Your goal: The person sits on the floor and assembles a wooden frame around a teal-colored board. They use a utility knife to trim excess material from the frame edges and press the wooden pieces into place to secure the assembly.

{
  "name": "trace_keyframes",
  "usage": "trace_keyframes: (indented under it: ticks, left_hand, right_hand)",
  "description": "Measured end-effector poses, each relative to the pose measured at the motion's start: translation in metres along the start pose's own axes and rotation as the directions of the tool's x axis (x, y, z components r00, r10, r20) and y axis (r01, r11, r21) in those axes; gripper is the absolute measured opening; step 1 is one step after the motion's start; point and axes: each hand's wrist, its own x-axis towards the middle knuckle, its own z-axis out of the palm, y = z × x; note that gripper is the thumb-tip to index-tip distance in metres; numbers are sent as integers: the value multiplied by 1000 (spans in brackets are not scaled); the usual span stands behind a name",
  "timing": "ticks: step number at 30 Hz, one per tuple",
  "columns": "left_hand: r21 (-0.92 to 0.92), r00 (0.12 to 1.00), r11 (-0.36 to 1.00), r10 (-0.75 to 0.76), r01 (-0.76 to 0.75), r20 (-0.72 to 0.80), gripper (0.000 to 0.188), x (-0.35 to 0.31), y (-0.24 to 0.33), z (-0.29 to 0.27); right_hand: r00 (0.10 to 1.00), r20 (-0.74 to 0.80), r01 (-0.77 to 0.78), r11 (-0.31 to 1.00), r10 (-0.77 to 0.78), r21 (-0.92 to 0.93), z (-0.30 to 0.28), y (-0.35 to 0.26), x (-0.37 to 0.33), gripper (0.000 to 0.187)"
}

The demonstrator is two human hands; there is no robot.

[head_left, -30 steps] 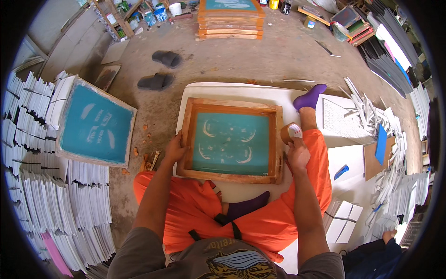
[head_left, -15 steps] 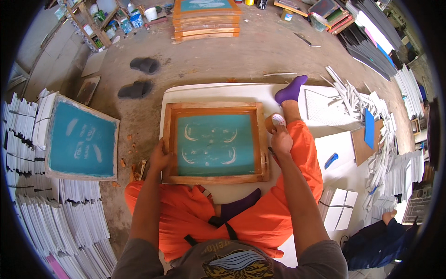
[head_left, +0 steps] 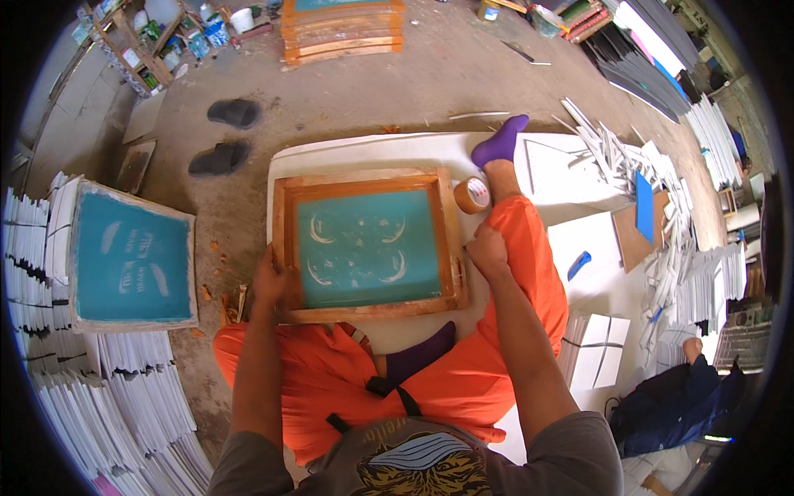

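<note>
A wooden screen-printing frame [head_left: 451, 248] with teal mesh [head_left: 368, 252] and pale curved marks lies on a white board in front of me. My left hand [head_left: 271, 283] grips its left side near the lower corner. Beyond the frame's right side, my right hand [head_left: 488, 250] is closed, its fingers curled under; whatever they hold, if anything, is hidden. A roll of brown tape [head_left: 472, 196] sits just beyond that hand, between the frame and my outstretched leg, apart from my fingers.
Another teal screen [head_left: 136, 256] leans on stacked white sheets [head_left: 132, 388] at left. A blue cutter [head_left: 579, 264], a strapped white bundle [head_left: 594, 351] and white offcuts [head_left: 595, 149] are at right. Slippers [head_left: 219, 159] and stacked frames [head_left: 343, 37] lie beyond. Another person's hand [head_left: 691, 349] shows lower right.
My right hand has let go of the tape roll and drawn back toward me. The roll now rests by the frame's upper right corner. The whole view has shifted slightly.
</note>
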Motion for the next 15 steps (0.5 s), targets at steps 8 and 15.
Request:
trace_keyframes:
  ticks: [8, 15]
  left_hand:
    - [64, 999, 997, 41, -39, -27, 82, 7, -5, 5]
    - [17, 998, 999, -40, 41, -45, 78, -2, 7, -6]
  right_hand:
    - [990, 142, 28, 947, 18, -320, 31, 35, -16, 28]
    - [993, -114, -16, 1000, 13, -27, 5, -1, -22, 26]
